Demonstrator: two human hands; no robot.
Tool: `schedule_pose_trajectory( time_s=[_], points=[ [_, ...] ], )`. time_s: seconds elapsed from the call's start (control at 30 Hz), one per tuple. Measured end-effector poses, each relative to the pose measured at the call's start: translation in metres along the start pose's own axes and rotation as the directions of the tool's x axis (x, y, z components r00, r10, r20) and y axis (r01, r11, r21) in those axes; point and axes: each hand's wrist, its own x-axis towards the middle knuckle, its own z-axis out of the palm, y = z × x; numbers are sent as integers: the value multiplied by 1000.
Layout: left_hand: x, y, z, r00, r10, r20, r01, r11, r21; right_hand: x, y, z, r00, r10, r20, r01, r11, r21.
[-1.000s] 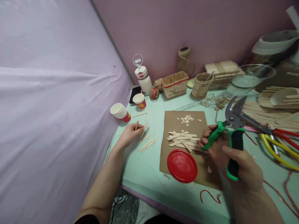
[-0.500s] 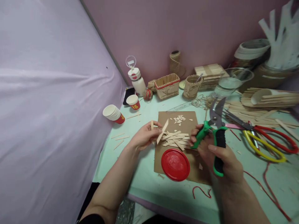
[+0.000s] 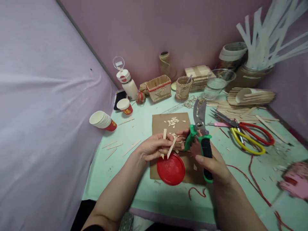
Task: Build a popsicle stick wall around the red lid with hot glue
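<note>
My left hand [image 3: 155,147] is closed on wooden sticks [image 3: 171,148] with slanted cut ends, above a red lid [image 3: 171,170]. My right hand [image 3: 209,157] grips green-and-black pruning shears [image 3: 200,131] by the handles; their blades point up and stand apart. The right fingertips are close to the tip of a held stick; whether they touch it I cannot tell. Behind my hands, cut stick pieces lie on a brown cardboard sheet [image 3: 157,123], mostly hidden. A small heap of wood chips [image 3: 173,121] rests on its far part.
Scissors with red and yellow handles [image 3: 249,136] lie at the right, before loose sticks [image 3: 235,110]. Stacked paper cups [image 3: 102,121] lie at the left. Along the back are a white bottle [image 3: 129,86], a wooden box [image 3: 159,89], a twine spool [image 3: 164,63] and a water bowl [image 3: 215,85].
My hands have come closer together, the left with its sticks toward the shears. The sticks now point more upright. The view has turned right, so the table appears shifted left.
</note>
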Motion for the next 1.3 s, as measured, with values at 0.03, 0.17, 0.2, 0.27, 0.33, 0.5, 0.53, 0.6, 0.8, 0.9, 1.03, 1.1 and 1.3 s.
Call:
schedule_pose_trajectory(
  time_s=[0.03, 0.17, 0.2, 0.27, 0.33, 0.5, 0.53, 0.6, 0.8, 0.9, 1.03, 1.1, 1.3],
  points=[
    [0, -1, 0, 1000, -3, 1, 3, 1000, 3, 0, -1, 0, 1000, 5, -7, -5, 1000, -9],
    [-3, -2, -1, 1000, 14, 18, -14, 1000, -5, 0, -3, 1, 999, 42, -3, -42, 999, 29],
    [-4, -2, -1, 999, 14, 34, -13, 1000, -16, 0, -3, 2, 999, 50, -3, -49, 998, 47],
    [-5, -4, -1, 997, -1, 79, 4, 999, -38, 0, -3, 2, 998, 56, -12, -55, 996, 77],
    [-5, -6, 0, 991, -19, 133, 25, 999, -46, 0, -2, 2, 998, 52, -25, -50, 995, 92],
    [-5, -10, 5, 976, -65, 206, 86, 992, -94, -1, 0, 0, 999, 36, -39, -34, 997, 73],
    [-5, -10, 7, 973, -88, 215, 114, 987, -112, -1, 0, 0, 999, 39, -39, -37, 998, 53],
    [-6, -10, 11, 964, -134, 229, 171, 973, -154, -2, 0, 0, 999, 45, -29, -44, 999, 14],
    [-6, -16, 11, 948, -215, 236, 263, 945, -194, -4, -6, 2, 996, 67, 52, -61, 993, -104],
    [-6, -20, 9, 945, -237, 226, 276, 948, -157, -3, -9, 2, 994, 38, 106, -17, 981, -192],
    [-7, -23, 9, 946, -243, 215, 277, 950, -144, -3, -9, 2, 981, 83, 174, -41, 972, -232],
    [-7, -24, 10, 945, -234, 228, 274, 948, -161, -3, -9, 1, 986, 79, 150, -35, 961, -273],
    [-9, -24, 12, 934, -226, 277, 283, 941, -186, 0, -9, 2, 995, -18, 101, 55, 925, -376]
  ],
)
